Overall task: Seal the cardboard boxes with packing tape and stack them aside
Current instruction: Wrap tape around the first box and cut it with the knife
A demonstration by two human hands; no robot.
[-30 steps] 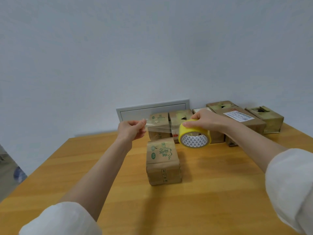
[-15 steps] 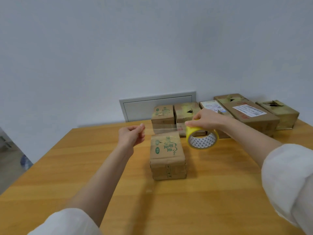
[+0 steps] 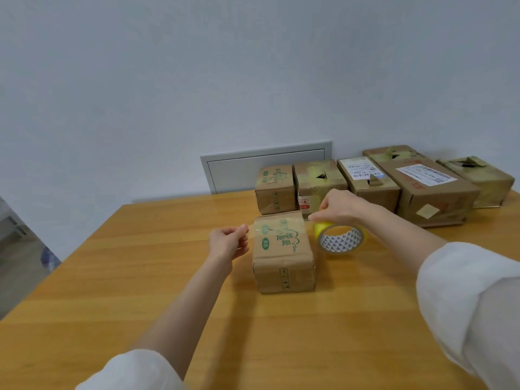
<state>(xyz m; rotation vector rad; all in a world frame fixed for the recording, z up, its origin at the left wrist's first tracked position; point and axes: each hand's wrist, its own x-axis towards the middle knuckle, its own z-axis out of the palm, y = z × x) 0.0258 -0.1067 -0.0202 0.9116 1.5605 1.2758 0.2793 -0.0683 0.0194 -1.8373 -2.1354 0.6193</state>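
I see the box (image 3: 282,253) standing alone mid-desk (image 3: 112,277), its top printed in green with a small oval badge and Chinese characters that I cannot read from here; a small printed mark sits on its near face. A clear strip of tape (image 3: 277,224) stretches across the far end of its top.

My left hand (image 3: 228,241) hovers just left of the box, palm turned inward, thumb and fingers pinched on the free end of the strip. My right hand (image 3: 342,206) reaches in from the right, fingers curled over the top of the yellow roll (image 3: 340,237), which is tilted so I look into its core, white with a pattern of small dark triangles. The roll sits just right of the box, low over the desk.

Along the wall stands a row of other boxes (image 3: 320,184). Two carry white shipping labels (image 3: 426,174) with barcodes, the text too small to read; one shows a red mark low on its front.
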